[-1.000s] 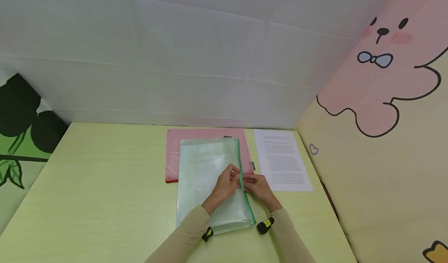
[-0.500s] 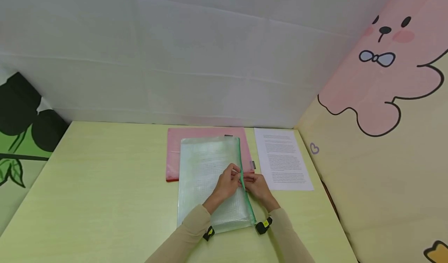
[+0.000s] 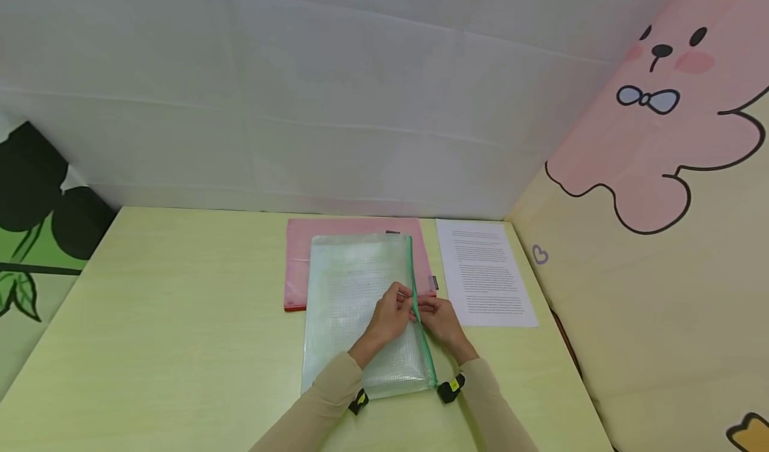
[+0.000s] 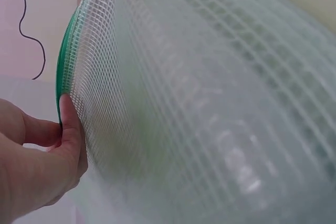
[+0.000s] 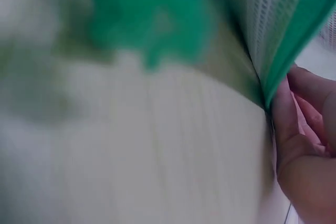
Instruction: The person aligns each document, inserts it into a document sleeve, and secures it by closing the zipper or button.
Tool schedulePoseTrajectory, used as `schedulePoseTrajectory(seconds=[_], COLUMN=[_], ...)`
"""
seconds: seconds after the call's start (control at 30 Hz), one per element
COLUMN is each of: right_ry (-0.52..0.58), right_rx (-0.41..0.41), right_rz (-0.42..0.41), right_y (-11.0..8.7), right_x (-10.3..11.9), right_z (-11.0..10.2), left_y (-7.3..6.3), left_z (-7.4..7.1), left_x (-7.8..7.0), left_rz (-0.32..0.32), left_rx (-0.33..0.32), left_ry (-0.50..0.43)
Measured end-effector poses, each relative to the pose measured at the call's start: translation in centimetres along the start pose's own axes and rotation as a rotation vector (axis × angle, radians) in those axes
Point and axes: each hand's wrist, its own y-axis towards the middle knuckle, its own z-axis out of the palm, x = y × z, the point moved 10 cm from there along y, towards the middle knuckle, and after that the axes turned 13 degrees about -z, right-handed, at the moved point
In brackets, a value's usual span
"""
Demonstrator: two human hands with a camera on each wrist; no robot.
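A clear mesh zipper pouch lies on the table, its green zipper edge running down the right side. Partway along that edge, my left hand pinches it between thumb and fingers from the pouch side. My right hand grips the same edge from the right, its fingertips right beside the left ones. Seen from the left wrist, the green edge bows upward beside the pinching thumb. Up close in the right wrist view, thumb and fingers hold the edge's lower fold.
Behind the clear pouch, and partly covered by it, is a pink pouch with a red edge. A printed sheet of paper lies to the right, near the table's right side. Walls stand at the back and right.
My right wrist has shifted very slightly left. Both hands keep their hold at the same place on the green zipper edge.
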Motion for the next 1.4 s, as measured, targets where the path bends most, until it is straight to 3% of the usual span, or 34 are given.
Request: schedulePoseTrajectory(seconds=[0.1,0.37,0.57,0.8,1.07,1.23,1.4], right_ry=[-0.024,-0.098,-0.093,-0.087,-0.039,-0.024,0.020], right_rx=[0.002,0.053,0.162,0.295,0.437,0.490,0.553], right_rz=[0.010,0.014,0.011,-0.008,0.055,0.072,0.033], right_y=[0.3,-0.8,-2.5,-4.9,-7.6,-8.8,-9.8], right_x=[-1.8,-1.2,-0.6,-0.1,0.6,1.0,1.7], right_z=[-0.2,-1.0,-1.5,-2.0,-1.6,-1.5,-1.4], left_y=[0.0,0.1,-0.1,-0.6,0.0,0.0,-0.3], left_z=[-0.1,-0.3,0.0,0.0,0.4,0.5,0.4], left_x=[0.1,0.7,1.0,0.5,1.4,1.4,1.1], left_rz=[0.001,-0.019,-0.027,0.037,-0.046,-0.055,-0.047], left_rx=[-0.005,-0.033,-0.033,-0.040,-0.071,-0.080,-0.089], left_ry=[-0.017,-0.063,-0.066,-0.084,-0.078,-0.073,-0.065])
